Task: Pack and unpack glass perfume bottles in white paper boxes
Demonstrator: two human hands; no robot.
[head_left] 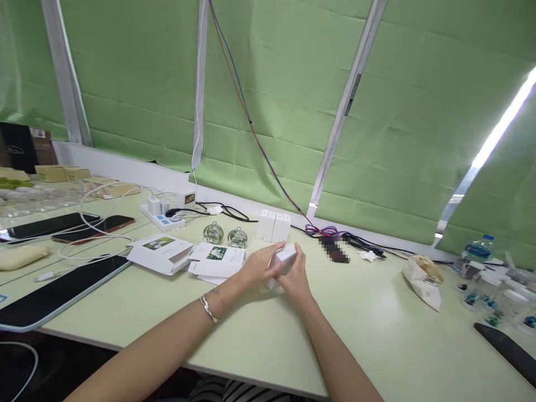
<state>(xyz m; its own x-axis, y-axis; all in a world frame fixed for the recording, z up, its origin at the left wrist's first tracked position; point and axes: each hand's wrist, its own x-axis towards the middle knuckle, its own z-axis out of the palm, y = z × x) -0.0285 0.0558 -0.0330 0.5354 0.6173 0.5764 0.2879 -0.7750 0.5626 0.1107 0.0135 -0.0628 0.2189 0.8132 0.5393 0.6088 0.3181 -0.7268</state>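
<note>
Between my two hands, above the table, is a small white box (285, 254), tilted and partly covered by my fingers. My left hand (259, 265), with bracelets at the wrist, grips it from the left. On the other side my right hand (296, 274) is closed around it. Left of my hands lies a flattened white carton with a flower picture (218, 254), and beyond it another opened carton (161, 250). Two round glass bottles (213, 231) stand behind these cartons. Several slim white boxes (273, 225) stand upright in a row just behind my hands.
A power strip (162, 218) with chargers and white cables sits at the back left, near phones and a tablet (62, 293). At right are a crumpled paper bag (422, 279), several lidded jars (489, 287) and a water bottle (479, 248). Black cables (364, 244) run along the wall.
</note>
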